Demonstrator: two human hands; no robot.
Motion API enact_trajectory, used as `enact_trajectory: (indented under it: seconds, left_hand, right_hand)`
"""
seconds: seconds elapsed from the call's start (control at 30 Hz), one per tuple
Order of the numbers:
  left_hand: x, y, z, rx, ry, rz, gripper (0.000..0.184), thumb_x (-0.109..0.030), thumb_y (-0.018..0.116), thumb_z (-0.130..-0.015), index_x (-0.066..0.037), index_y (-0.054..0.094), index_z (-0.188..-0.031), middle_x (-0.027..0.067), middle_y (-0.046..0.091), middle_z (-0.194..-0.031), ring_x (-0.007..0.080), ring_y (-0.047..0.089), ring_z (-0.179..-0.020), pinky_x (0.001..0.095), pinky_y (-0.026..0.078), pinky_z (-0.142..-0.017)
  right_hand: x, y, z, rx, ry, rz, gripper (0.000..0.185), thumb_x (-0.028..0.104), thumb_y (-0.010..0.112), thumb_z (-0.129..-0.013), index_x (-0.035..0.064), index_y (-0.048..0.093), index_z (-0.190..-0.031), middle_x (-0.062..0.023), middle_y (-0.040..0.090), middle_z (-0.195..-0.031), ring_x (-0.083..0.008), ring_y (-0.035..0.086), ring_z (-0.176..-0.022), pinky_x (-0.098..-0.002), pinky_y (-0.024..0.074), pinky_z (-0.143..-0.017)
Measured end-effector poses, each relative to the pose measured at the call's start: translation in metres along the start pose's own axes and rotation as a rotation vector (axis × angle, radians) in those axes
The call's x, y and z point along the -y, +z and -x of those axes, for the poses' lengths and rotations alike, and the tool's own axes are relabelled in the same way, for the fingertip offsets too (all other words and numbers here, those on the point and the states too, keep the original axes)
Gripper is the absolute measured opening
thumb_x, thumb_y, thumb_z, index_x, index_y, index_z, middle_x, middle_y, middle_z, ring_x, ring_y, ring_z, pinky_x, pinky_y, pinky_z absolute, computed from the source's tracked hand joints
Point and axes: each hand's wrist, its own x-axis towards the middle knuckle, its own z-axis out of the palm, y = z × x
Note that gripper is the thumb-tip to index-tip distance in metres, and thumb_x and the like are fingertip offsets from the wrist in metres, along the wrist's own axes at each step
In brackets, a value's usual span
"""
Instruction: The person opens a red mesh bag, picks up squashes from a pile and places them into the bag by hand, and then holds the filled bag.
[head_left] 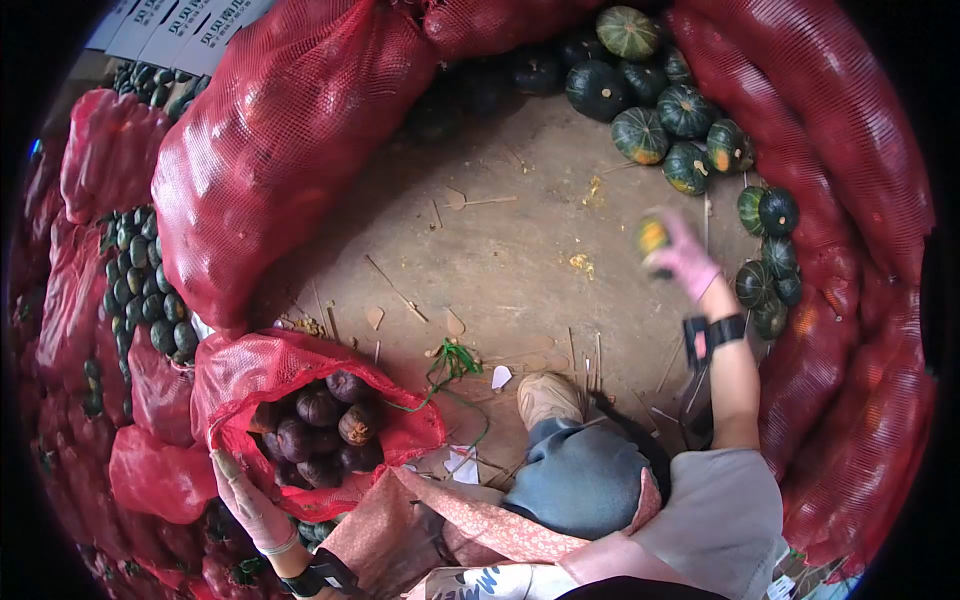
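My right hand (688, 262), in a pink glove, grips a small green squash with an orange patch (652, 238). Motion blurs both above the floor on the right. My left hand (246, 502), also gloved, lies along the near left edge of a red mesh bag (405, 425). Its fingers stretch out straight, touching the rim. Several dark, purplish-looking squashes (318, 408) sit inside the bag's wide mouth. Beyond my right hand, more green squashes (686, 112) are heaped on the floor, and a short row (768, 262) runs down the right side.
Full red mesh sacks stand at the upper left (270, 150) and along the right (830, 170). Green string (455, 358), dry stems and paper scraps (462, 464) litter the floor (480, 270). More squashes (145, 280) and white printed boxes (175, 30) lie farther left.
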Motion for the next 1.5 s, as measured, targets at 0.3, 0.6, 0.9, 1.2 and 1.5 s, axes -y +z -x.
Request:
enact_trajectory:
  seconds: [0.3, 0.6, 0.9, 1.2, 1.5]
  left_hand:
    - [-0.014, -0.017, 0.008, -0.048, 0.124, -0.096, 0.061, -0.038, 0.039, -0.095, 0.007, 0.032, -0.135, 0.0168, 0.035, -0.14, 0.0236, 0.034, -0.129, 0.035, 0.025, -0.107]
    - [-0.049, 0.002, 0.02, -0.101, -0.017, -0.125, 0.046, -0.031, 0.037, -0.097, 0.002, 0.046, -0.128, 0.0101, 0.054, -0.119, 0.0162, 0.049, -0.108, 0.0284, 0.036, -0.094]
    - [-0.028, 0.01, 0.009, -0.063, 0.127, 0.052, 0.039, -0.024, 0.04, -0.097, 0.004, 0.051, -0.121, 0.0066, 0.06, -0.103, 0.0138, 0.055, -0.094, 0.0259, 0.041, -0.085]
    - [-0.041, 0.003, 0.01, -0.134, -0.091, -0.053, 0.058, -0.049, 0.038, -0.093, 0.0, 0.051, -0.121, 0.0011, 0.05, -0.077, 0.0088, 0.04, -0.056, 0.0228, 0.031, -0.046]
    - [-0.035, 0.009, -0.007, -0.056, 0.042, -0.158, 0.053, -0.043, 0.04, -0.093, 0.0, 0.046, -0.125, 0.003, 0.038, -0.087, 0.0121, 0.034, -0.073, 0.0264, 0.026, -0.061]
  right_hand:
    - [0.074, 0.167, -0.043, 0.254, -0.944, 0.483, 0.048, 0.035, 0.071, -0.07, 0.0047, 0.06, -0.105, -0.0131, 0.056, -0.109, -0.0249, 0.057, -0.091, -0.0367, 0.0472, -0.08]
    - [0.092, 0.041, -0.213, -0.65, -0.224, 1.274, 0.086, 0.037, 0.074, -0.065, 0.0382, 0.026, -0.135, -0.0197, 0.039, -0.129, -0.0383, 0.045, -0.112, -0.0488, 0.0402, -0.092]
    - [0.092, 0.287, 0.034, 1.114, -0.257, 0.13, 0.052, 0.034, 0.07, -0.073, 0.0054, 0.054, -0.114, -0.0085, 0.054, -0.101, -0.0188, 0.051, -0.092, -0.0329, 0.0436, -0.081]
    - [0.108, 0.102, -0.078, -0.275, -0.327, 1.058, 0.052, 0.039, 0.068, -0.071, 0.0062, 0.056, -0.108, -0.0138, 0.056, -0.092, -0.0238, 0.054, -0.09, -0.0359, 0.0481, -0.073]
    - [0.088, 0.005, -0.149, -0.011, -0.16, 1.884, 0.091, 0.027, 0.083, -0.048, 0.0238, 0.042, -0.129, -0.0118, 0.043, -0.126, -0.0309, 0.042, -0.117, -0.039, 0.0393, -0.092]
